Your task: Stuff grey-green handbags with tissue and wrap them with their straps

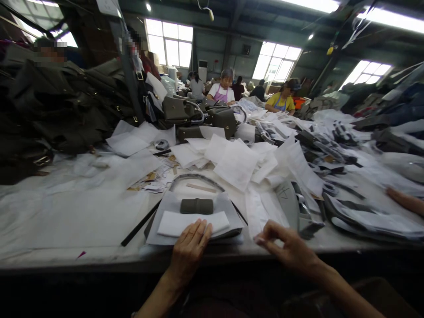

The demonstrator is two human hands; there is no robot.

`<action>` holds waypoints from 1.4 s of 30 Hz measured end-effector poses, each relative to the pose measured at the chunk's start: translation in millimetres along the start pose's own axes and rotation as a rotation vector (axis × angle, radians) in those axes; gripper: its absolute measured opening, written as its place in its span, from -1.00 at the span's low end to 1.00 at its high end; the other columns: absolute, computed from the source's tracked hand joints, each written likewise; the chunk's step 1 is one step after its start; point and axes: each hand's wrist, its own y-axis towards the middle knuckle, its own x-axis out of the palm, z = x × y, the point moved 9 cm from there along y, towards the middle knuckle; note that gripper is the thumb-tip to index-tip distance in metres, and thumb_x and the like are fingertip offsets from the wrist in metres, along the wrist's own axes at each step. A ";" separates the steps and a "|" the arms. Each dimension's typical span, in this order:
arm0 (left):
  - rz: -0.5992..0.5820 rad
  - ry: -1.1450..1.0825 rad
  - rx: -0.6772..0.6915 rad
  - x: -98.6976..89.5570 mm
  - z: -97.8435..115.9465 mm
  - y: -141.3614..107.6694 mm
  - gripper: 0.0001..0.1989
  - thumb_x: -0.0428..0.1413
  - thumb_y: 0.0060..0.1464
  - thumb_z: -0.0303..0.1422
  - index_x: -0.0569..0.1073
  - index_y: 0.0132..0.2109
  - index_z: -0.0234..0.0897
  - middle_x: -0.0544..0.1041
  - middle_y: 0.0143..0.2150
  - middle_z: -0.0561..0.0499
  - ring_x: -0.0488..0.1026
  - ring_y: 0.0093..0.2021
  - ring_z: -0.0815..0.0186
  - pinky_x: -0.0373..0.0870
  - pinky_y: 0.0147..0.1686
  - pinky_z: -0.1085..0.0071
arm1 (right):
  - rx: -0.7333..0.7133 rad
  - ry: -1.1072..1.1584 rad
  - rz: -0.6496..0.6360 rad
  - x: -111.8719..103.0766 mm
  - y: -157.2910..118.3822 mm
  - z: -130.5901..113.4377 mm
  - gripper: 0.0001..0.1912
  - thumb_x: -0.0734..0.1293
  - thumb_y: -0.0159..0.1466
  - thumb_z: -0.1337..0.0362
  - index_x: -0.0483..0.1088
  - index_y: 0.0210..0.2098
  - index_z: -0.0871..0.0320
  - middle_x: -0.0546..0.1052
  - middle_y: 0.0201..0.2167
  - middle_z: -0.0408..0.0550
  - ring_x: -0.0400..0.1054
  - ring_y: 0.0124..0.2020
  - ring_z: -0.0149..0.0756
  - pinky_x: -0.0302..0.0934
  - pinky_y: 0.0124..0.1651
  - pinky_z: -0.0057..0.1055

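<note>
White worktable [109, 257], front edge nearest the worker: seen from where I stand, it carries the work at its middle. Left hand [193, 244]: palm down, fingers extended and close together, resting on the near side of a folded white pad [172, 224]; not clamped. Right hand [286, 243]: held to the right of the pad, thumb and forefinger brought together; whether anything thin is pinched between them, I cannot tell. Pad location: on a grey sheet [161, 208] over a flat dark bag [149, 230], mostly covered. Handling, judged by eye: the pad should be light, soft and easily creased; hold it by both short ends with flat fingers and avoid squeezing the middle. Grey sheet: likely thin and slippery; steady it at a corner. Just beyond the pad lies a dark green piece [196, 206], probably light but firmer; grip it across its two ends. Beyond that, the arched handle [185, 176] looks springy; take it at the top of the curve. Farther out: loose white sheets [236, 164] in a heap, then dark bags [174, 110], then co-workers [222, 92] and bright windows [170, 42].
</note>
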 end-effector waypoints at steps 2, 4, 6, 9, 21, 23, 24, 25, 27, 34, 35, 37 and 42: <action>-0.019 0.002 -0.002 1.7 0.3 -0.9 -0.59 -0.20 0.37 -0.47 0.45 0.16 -0.23 0.50 0.16 0.00 0.41 0.18 0.22 0.27 0.19 0.27 | 0.044 0.131 -0.207 43.5 -9.6 -26.8 -0.86 0.38 0.19 0.24 0.36 -0.40 0.15 0.52 -0.46 -0.12 0.37 -0.42 -0.36 0.25 -0.33 -0.50; -0.027 0.004 0.003 2.4 1.2 -1.2 -0.60 -0.20 0.38 -0.45 0.44 0.17 -0.23 0.50 0.16 0.00 0.41 0.18 0.22 0.28 0.17 0.27 | 0.144 0.326 -0.429 87.8 -22.5 -50.3 -0.86 0.43 0.12 0.28 0.42 -0.36 0.19 0.50 -0.47 -0.17 0.31 -0.47 -0.45 0.17 -0.43 -0.59; -0.015 0.007 0.007 1.7 1.8 -1.1 -0.60 -0.18 0.37 -0.45 0.42 0.19 -0.21 0.51 0.15 0.00 0.42 0.16 0.22 0.30 0.15 0.27 | 0.246 0.528 -0.652 123.5 -34.8 -75.1 -0.75 0.50 0.07 0.24 0.49 -0.29 0.22 0.50 -0.46 -0.18 0.27 -0.51 -0.52 0.10 -0.48 -0.65; 0.009 0.000 0.009 0.8 2.4 -1.3 -0.60 -0.17 0.36 -0.46 0.42 0.20 -0.17 0.53 0.11 0.00 0.44 0.14 0.22 0.33 0.12 0.26 | 0.298 0.766 -0.885 142.9 -33.5 -113.3 -0.61 0.56 0.00 0.12 0.54 -0.29 0.26 0.50 -0.44 -0.15 0.28 -0.49 -0.55 0.12 -0.45 -0.67; -0.045 0.054 0.014 8.1 12.2 5.4 -0.66 -0.18 0.34 -0.47 0.46 0.05 -0.26 0.57 -0.02 -0.07 0.48 0.09 0.18 0.34 0.16 0.15 | -0.033 -0.139 -0.201 39.1 177.0 -70.1 -0.92 0.38 0.13 0.36 0.55 -0.38 0.17 0.54 -0.50 -0.20 0.32 -0.62 -0.50 0.16 -0.56 -0.59; -0.067 0.092 0.046 12.2 18.2 8.3 -0.67 -0.18 0.33 -0.48 0.46 -0.01 -0.32 0.58 -0.07 -0.11 0.49 0.07 0.17 0.35 0.16 0.15 | 0.008 -0.152 -0.186 44.7 192.8 -55.5 -0.94 0.38 0.13 0.38 0.53 -0.39 0.17 0.55 -0.50 -0.21 0.28 -0.71 -0.53 0.13 -0.62 -0.59; -0.083 0.107 0.069 14.6 21.5 9.3 -0.68 -0.18 0.32 -0.49 0.46 -0.04 -0.35 0.58 -0.09 -0.13 0.49 0.07 0.17 0.36 0.16 0.17 | 0.016 -0.154 -0.174 48.2 199.4 -50.3 -0.95 0.38 0.13 0.39 0.52 -0.40 0.18 0.54 -0.51 -0.21 0.29 -0.72 -0.53 0.13 -0.63 -0.60; -0.099 0.117 0.091 16.7 24.5 10.0 -0.69 -0.17 0.32 -0.50 0.46 -0.05 -0.37 0.58 -0.10 -0.14 0.49 0.08 0.17 0.37 0.14 0.20 | 0.023 -0.156 -0.156 51.4 205.7 -45.8 -0.95 0.37 0.13 0.41 0.51 -0.41 0.18 0.54 -0.53 -0.20 0.31 -0.72 -0.52 0.14 -0.62 -0.60; -0.131 0.130 0.119 20.2 28.9 10.5 -0.70 -0.18 0.31 -0.51 0.45 -0.07 -0.40 0.58 -0.09 -0.17 0.49 0.09 0.17 0.39 0.12 0.24 | 0.039 -0.159 -0.102 55.6 217.6 -39.0 -0.92 0.34 0.16 0.43 0.50 -0.40 0.19 0.52 -0.57 -0.19 0.35 -0.70 -0.48 0.16 -0.59 -0.60; -0.097 0.116 0.088 17.6 30.7 11.1 -0.63 -0.25 0.29 -0.56 0.44 -0.05 -0.44 0.57 -0.06 -0.19 0.53 0.01 0.18 0.42 0.10 0.25 | -0.025 -0.223 0.109 60.0 237.4 -43.3 -0.88 0.34 0.15 0.45 0.52 -0.41 0.16 0.59 -0.43 -0.10 0.47 -0.32 -0.32 0.25 -0.22 -0.51; -0.082 0.102 0.088 16.3 30.0 10.8 -0.62 -0.26 0.29 -0.57 0.44 -0.05 -0.45 0.57 -0.06 -0.19 0.53 0.01 0.19 0.42 0.10 0.26 | -0.037 -0.228 0.113 63.3 237.2 -43.7 -0.88 0.34 0.15 0.44 0.53 -0.40 0.16 0.60 -0.41 -0.10 0.47 -0.31 -0.32 0.24 -0.20 -0.50; -0.059 0.075 0.092 13.5 28.3 9.6 -0.62 -0.25 0.29 -0.57 0.45 -0.03 -0.45 0.57 -0.06 -0.19 0.52 0.02 0.20 0.41 0.11 0.27 | -0.053 -0.228 0.109 70.6 236.3 -41.4 -0.88 0.35 0.17 0.42 0.54 -0.37 0.15 0.60 -0.39 -0.09 0.46 -0.31 -0.32 0.23 -0.20 -0.49; -0.053 0.093 0.097 6.3 24.1 9.2 -0.57 -0.19 0.31 -0.55 0.32 0.24 -0.32 0.55 0.00 -0.15 0.50 0.06 0.20 0.42 0.10 0.25 | -0.105 -0.204 0.037 87.5 232.6 -24.5 -0.86 0.34 0.17 0.43 0.57 -0.32 0.19 0.61 -0.37 -0.04 0.46 -0.32 -0.30 0.25 -0.19 -0.48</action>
